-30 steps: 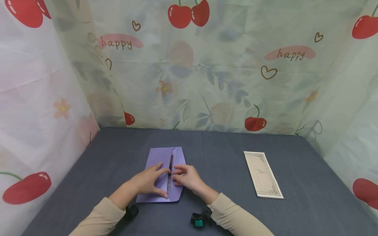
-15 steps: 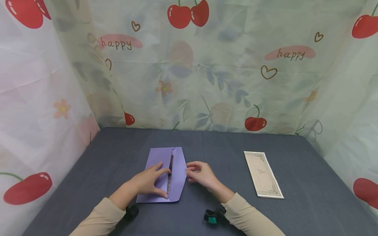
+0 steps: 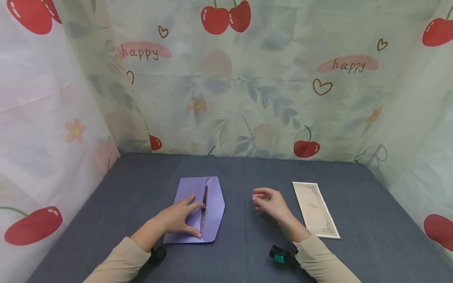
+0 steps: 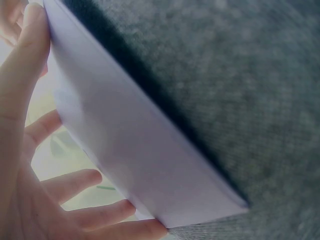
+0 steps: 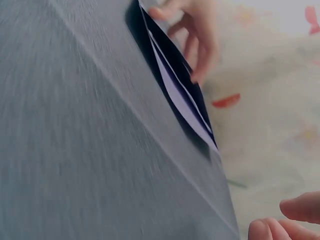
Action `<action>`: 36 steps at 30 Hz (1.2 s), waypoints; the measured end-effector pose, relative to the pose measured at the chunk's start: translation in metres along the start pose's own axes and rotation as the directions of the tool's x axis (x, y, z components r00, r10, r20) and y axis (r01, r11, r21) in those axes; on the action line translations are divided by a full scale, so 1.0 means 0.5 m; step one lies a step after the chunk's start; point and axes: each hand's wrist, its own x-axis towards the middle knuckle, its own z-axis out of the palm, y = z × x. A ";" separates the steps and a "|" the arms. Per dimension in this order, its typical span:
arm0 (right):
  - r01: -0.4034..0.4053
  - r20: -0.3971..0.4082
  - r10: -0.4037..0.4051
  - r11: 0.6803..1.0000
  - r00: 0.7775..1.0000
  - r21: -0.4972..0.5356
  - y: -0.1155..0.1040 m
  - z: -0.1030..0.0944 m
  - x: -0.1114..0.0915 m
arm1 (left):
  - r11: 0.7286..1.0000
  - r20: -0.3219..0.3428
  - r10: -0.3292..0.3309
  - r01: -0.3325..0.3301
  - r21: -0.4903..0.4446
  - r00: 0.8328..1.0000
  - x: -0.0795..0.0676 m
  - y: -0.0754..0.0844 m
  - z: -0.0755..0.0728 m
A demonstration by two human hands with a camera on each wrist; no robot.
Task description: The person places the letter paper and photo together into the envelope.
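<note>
A purple envelope (image 3: 214, 214) lies on the dark tabletop with its flap side toward the right. Along the base of the flap a narrow dark slit shows. My left hand (image 3: 180, 216) rests on the envelope with spread fingers, thumb near its front edge; in the left wrist view the fingers touch the envelope (image 4: 120, 135). Hovering between the envelope and a cream card (image 3: 313, 206) with ornate corners, my right hand (image 3: 270, 202) has loosely bent fingers and holds nothing. Raised a little off the table, the flap of the envelope (image 5: 175, 95) appears in the right wrist view.
A dark grey cloth covers the table (image 3: 244, 251). Behind and at both sides hangs a pale curtain (image 3: 240, 98) printed with cherries and flowers. A black strap with a teal patch (image 3: 279, 257) sits at my right wrist.
My right hand has left the envelope's flap and moved right, toward the cream card. My left hand and the envelope have stayed in place.
</note>
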 end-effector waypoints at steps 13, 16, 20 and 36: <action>-0.024 -0.156 0.009 0.995 0.988 -0.099 0.042 -0.154 -0.012 | 1.000 0.003 -0.007 0.007 -0.001 1.000 0.001 -0.002 0.001; -0.043 -0.212 0.018 0.993 0.977 -0.111 0.053 -0.185 -0.013 | 1.000 0.006 -0.011 0.011 -0.004 1.000 0.001 -0.002 0.001; -0.070 -0.273 0.031 0.989 0.961 -0.133 0.063 -0.220 -0.020 | 1.000 0.005 -0.009 0.009 -0.001 1.000 0.001 -0.003 0.002; -0.223 -0.403 0.098 0.935 0.910 -0.274 0.113 -0.299 -0.021 | 1.000 0.013 -0.017 0.017 0.004 1.000 0.001 -0.005 0.001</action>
